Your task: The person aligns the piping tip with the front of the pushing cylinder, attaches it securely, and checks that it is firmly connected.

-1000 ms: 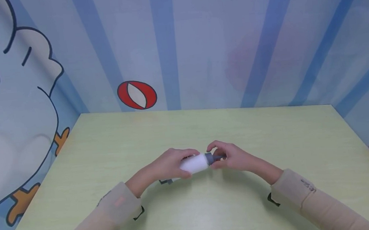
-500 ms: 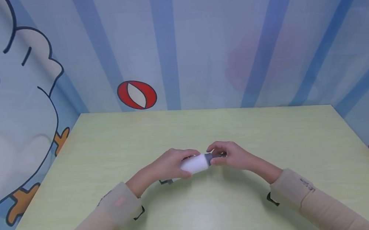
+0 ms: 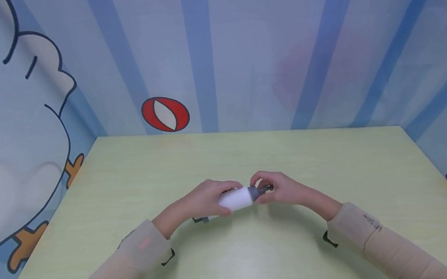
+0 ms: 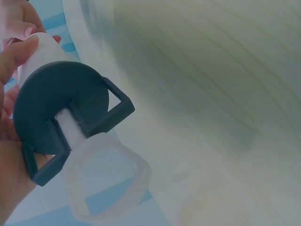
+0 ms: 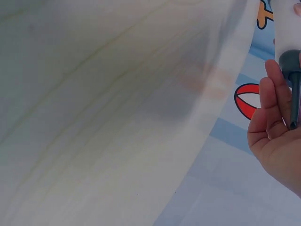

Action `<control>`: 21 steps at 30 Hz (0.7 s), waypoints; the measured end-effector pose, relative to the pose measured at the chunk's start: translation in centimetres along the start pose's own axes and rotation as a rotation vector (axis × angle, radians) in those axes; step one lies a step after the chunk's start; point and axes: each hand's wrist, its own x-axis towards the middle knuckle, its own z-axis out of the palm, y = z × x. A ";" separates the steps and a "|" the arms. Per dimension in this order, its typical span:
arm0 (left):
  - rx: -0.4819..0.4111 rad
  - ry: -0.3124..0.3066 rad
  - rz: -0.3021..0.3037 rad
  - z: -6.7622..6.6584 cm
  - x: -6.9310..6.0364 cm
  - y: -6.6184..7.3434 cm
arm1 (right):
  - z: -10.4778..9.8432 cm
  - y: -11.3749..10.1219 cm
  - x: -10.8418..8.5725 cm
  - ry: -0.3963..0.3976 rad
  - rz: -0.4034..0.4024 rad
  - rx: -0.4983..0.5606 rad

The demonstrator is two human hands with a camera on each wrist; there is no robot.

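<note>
What looks like a white icing syringe [image 3: 235, 199] lies nearly level just above the table, pointing right. My left hand [image 3: 206, 198] grips its barrel, thumb nearest me and fingers over the far side. In the left wrist view its rear end has a dark green-grey cap [image 4: 44, 94] with two finger loops, and a pale plunger ring [image 4: 143, 172] sticks out. My right hand [image 3: 285, 189] has curled fingers on both sides of the dark nozzle cap [image 3: 253, 193] at the front. The thin nozzle tube [image 5: 295, 101] points into the right palm. The right thumb is mostly out of the right wrist view.
The pale yellow-green table [image 3: 169, 162] stretches around both hands. Behind it stands a blue striped backdrop [image 3: 248, 65] with a red-and-white printed ball [image 3: 166, 114]. Printed cartoon figures cover the left and right sides.
The right fingers have shifted around the nozzle cap, first closing nearer over it and now bent back a little, baring more of it. The left hand and the syringe barrel stay in place.
</note>
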 end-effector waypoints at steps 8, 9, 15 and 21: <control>0.016 -0.007 -0.015 0.0 0.1 0.2 | -0.2 -0.5 0.0 0.037 0.022 -0.081; 0.015 -0.007 -0.017 0.0 0.1 0.2 | -0.3 -0.5 0.0 0.038 0.024 -0.084; 0.007 -0.003 -0.012 0.1 0.0 0.3 | -0.2 -0.4 -0.1 0.009 0.031 -0.029; 0.018 0.002 -0.006 -0.1 0.0 0.3 | -0.2 -0.2 0.0 -0.009 0.034 0.025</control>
